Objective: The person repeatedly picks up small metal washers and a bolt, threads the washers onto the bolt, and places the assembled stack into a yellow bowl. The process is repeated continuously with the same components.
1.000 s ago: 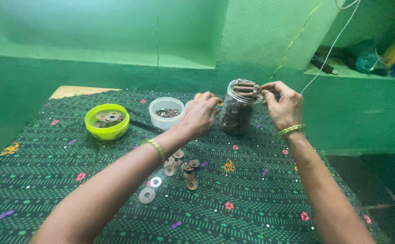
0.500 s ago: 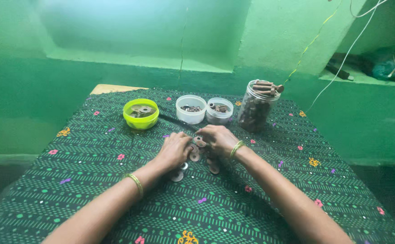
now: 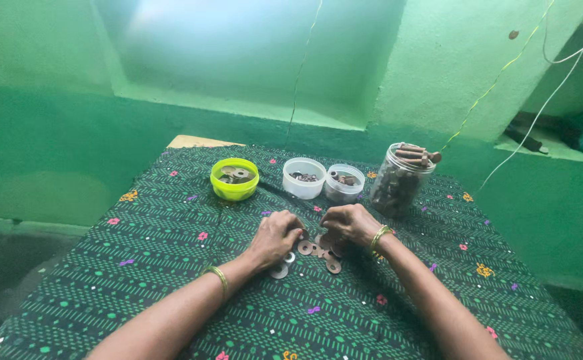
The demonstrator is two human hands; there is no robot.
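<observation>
My left hand (image 3: 276, 235) and my right hand (image 3: 349, 223) rest knuckles-up on a small heap of flat metal washers (image 3: 313, 253) lying on the green patterned cloth (image 3: 171, 267). The fingers of both hands are curled down onto the washers; what they pinch is hidden under the palms. A single silver washer (image 3: 279, 271) lies just below my left hand. Both wrists wear a gold bangle.
Behind the hands stand a lime-green bowl (image 3: 234, 179) with washers, two small white tubs (image 3: 304, 178) (image 3: 344, 183) with small metal parts, and a clear jar (image 3: 398, 181) full of rusty bolts. A green wall and ledge run behind; wires hang at right.
Both hands came down from the bolt jar to the washer heap in the middle of the cloth. The view has shifted, so that a second white tub shows.
</observation>
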